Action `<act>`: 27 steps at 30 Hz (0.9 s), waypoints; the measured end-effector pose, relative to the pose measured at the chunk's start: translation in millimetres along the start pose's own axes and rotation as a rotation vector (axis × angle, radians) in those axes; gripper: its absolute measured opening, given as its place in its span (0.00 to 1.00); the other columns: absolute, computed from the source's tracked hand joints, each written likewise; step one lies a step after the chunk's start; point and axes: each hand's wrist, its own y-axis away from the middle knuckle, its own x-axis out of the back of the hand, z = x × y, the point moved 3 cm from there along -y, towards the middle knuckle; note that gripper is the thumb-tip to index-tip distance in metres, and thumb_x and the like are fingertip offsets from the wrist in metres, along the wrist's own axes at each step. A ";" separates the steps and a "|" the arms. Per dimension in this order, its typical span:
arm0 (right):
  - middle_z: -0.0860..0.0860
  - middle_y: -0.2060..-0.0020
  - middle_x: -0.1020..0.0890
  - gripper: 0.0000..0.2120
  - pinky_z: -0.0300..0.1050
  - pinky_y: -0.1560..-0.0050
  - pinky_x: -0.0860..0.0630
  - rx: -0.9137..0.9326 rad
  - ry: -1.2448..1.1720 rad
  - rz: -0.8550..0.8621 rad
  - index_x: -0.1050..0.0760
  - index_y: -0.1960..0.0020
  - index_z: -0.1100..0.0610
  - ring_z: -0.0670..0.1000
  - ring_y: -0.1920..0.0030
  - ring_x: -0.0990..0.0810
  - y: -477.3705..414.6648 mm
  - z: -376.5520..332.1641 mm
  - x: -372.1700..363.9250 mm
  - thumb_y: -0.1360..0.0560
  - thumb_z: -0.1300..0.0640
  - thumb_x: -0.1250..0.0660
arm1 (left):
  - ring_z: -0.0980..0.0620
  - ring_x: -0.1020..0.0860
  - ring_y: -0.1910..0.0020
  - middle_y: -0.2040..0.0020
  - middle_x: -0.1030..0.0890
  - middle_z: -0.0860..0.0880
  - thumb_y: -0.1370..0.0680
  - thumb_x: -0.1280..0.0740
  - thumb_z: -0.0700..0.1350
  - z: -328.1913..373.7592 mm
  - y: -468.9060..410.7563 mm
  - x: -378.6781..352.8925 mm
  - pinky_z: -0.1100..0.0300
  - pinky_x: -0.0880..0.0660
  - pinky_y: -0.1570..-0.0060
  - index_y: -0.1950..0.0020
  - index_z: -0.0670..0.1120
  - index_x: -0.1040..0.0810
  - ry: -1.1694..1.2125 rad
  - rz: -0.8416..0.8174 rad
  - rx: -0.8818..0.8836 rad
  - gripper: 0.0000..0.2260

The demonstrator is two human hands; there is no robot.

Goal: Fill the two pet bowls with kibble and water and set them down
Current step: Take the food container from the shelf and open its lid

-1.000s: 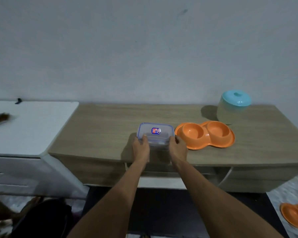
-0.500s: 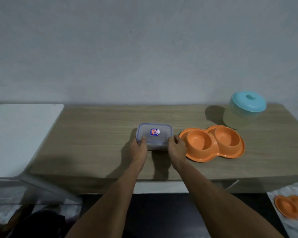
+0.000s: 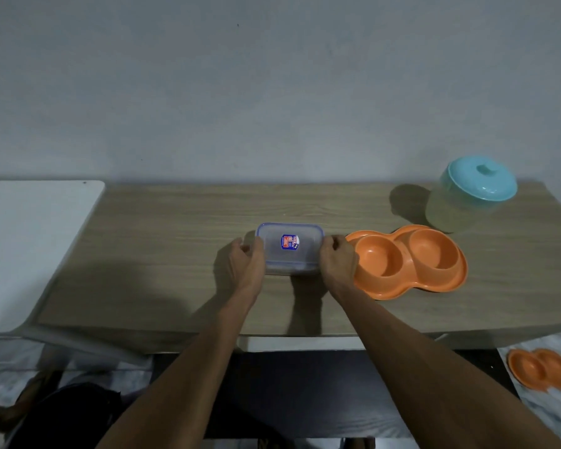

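A clear rectangular container [image 3: 290, 249] with a blue-rimmed lid and a small sticker rests on the wooden table [image 3: 162, 254]. My left hand [image 3: 246, 265] grips its left end and my right hand [image 3: 337, 262] grips its right end. Right beside it lies an orange double pet bowl [image 3: 412, 262], both wells empty. Behind that stands a round translucent tub with a turquoise lid [image 3: 473, 196]. A second orange double bowl [image 3: 543, 367] lies on the floor at the lower right.
A white surface [image 3: 30, 247] adjoins the table on the left. A plain wall rises behind the table. Below the table's front edge the space is dark, with a dark bundle [image 3: 62, 413] at the lower left.
The view has come closer and shifted right. The container sits further in from the table's front edge, with both hands still on its ends.
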 end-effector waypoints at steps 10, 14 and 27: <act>0.64 0.41 0.21 0.20 0.47 0.50 0.35 -0.087 0.169 -0.018 0.26 0.40 0.67 0.63 0.39 0.24 -36.3 -7.1 -33.7 0.15 0.56 0.51 | 0.38 0.24 0.38 0.36 0.22 0.39 0.23 0.57 0.62 3.4 -67.2 -30.9 0.46 0.30 0.35 0.35 0.43 0.23 -0.406 -0.018 0.090 0.34; 0.65 0.39 0.22 0.21 0.50 0.41 0.31 -0.114 0.167 -0.048 0.25 0.40 0.67 0.64 0.38 0.25 -44.1 -2.8 -39.7 0.16 0.57 0.53 | 0.37 0.24 0.38 0.36 0.22 0.39 0.23 0.56 0.63 2.3 -66.3 -29.8 0.46 0.31 0.36 0.36 0.43 0.23 -0.436 -0.004 0.075 0.34; 0.56 0.57 0.23 0.17 0.45 0.56 0.35 -0.011 0.309 0.018 0.26 0.51 0.60 0.56 0.52 0.21 -45.2 3.5 -39.7 0.16 0.54 0.51 | 0.38 0.23 0.40 0.39 0.20 0.39 0.24 0.50 0.64 9.6 -58.5 -21.4 0.48 0.29 0.37 0.39 0.44 0.20 -0.394 0.054 0.115 0.31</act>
